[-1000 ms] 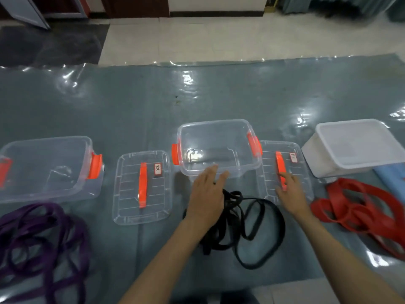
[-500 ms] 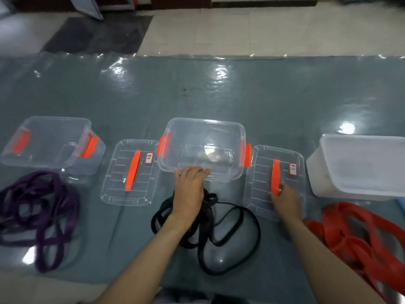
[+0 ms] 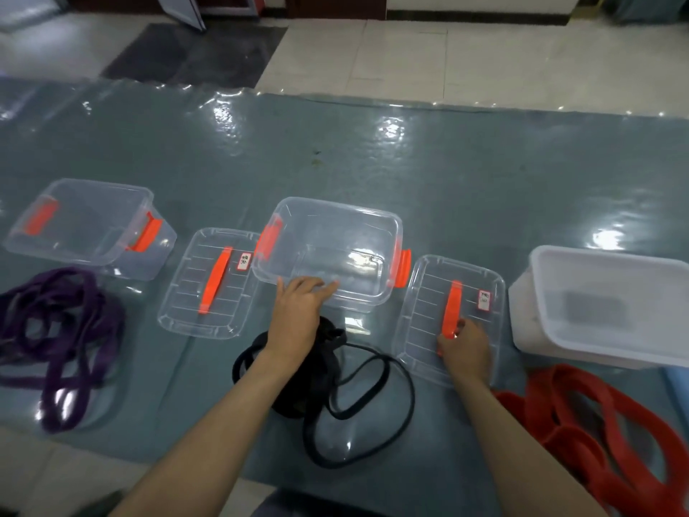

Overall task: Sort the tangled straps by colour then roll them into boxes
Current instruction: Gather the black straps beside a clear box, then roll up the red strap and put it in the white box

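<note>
A tangle of black straps [image 3: 337,386] lies on the mat in front of me, partly under my left wrist. My left hand [image 3: 298,317] reaches over it, straight fingers touching the near rim of the middle clear box [image 3: 335,208], which holds nothing. My right hand [image 3: 466,347] rests on the clear lid [image 3: 421,311] to that box's right, fingers curled at the near end of its orange handle [image 3: 452,302]. Purple straps [image 3: 63,330] are heaped at the left. Red straps [image 3: 615,423] are heaped at the right.
A second clear box [image 3: 85,225] with orange latches stands at the far left, its lid [image 3: 186,292] flat beside it. A white opaque box [image 3: 604,292] sits at the right, behind the red straps. All rest on a glossy grey-green mat [image 3: 373,154] on the tiled floor.
My left hand has slid forward from the black straps to the middle box's rim. My right hand's fingers have curled at the lid handle's near end. The view has shifted.
</note>
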A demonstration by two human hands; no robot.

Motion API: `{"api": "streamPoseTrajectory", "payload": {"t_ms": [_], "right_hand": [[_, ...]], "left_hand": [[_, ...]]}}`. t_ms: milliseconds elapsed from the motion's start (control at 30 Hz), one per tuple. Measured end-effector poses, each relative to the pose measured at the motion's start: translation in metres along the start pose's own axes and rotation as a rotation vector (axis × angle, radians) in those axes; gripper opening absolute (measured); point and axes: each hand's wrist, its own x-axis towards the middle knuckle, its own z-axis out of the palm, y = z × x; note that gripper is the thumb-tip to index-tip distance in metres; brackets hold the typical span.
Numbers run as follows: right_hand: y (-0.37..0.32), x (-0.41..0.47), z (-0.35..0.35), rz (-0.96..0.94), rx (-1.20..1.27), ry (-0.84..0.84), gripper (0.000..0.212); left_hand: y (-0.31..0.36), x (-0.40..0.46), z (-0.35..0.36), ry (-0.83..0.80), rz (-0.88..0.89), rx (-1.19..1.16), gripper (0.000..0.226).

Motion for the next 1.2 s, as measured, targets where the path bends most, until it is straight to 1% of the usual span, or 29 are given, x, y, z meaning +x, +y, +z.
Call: {"api": "streamPoseTrajectory", "payload": {"t_ms": [167, 367, 433, 533, 633, 733, 800, 900, 933, 1033, 1200], "right_hand": [[-0.002, 0.001, -0.003, -0.015, -0.046, -0.036, 0.014], [0.0, 0.005, 0.004, -0.027, -0.084, -0.047, 0.02], [-0.002, 0.004, 0.006, -0.03, -0.068, -0.061, 0.019], [-0.001, 0.003, 0.008, -0.023, -0.042, -0.057, 0.02], [0.0, 0.0, 0.01, -0.066, -0.068, -0.027, 0.022], [0.005, 0.0, 0.01, -0.086, -0.074, -0.011, 0.016], [0.007, -0.003, 0.006, -0.106, -0.073, -0.023, 0.015], [0.007, -0.02, -0.007, -0.178, -0.05, -0.056, 0.034], [0.007, -0.028, -0.013, -0.193, -0.046, -0.08, 0.035], [0.014, -0.059, -0.036, -0.192, -0.048, -0.107, 0.027], [0.047, -0.098, -0.079, -0.259, -0.117, 0.027, 0.019]], "left_hand": [[0.002, 0.004, 0.001, -0.057, -0.046, 0.07, 0.068], [0.006, 0.003, -0.002, -0.046, -0.063, 0.099, 0.058], [0.004, 0.004, -0.002, -0.021, -0.013, 0.076, 0.054], [0.001, 0.008, -0.004, 0.016, 0.134, 0.035, 0.047], [0.001, 0.015, -0.007, 0.027, 0.156, 0.033, 0.043], [0.001, 0.016, -0.004, 0.027, 0.171, 0.016, 0.038], [0.001, 0.015, -0.002, 0.019, 0.164, 0.007, 0.037], [0.006, 0.009, -0.003, 0.017, 0.183, -0.052, 0.038], [0.01, 0.005, -0.005, 0.018, 0.203, -0.074, 0.039], [0.032, -0.011, -0.007, -0.014, 0.281, -0.162, 0.037], [0.081, -0.03, 0.007, -0.142, 0.441, -0.286, 0.03]]}}
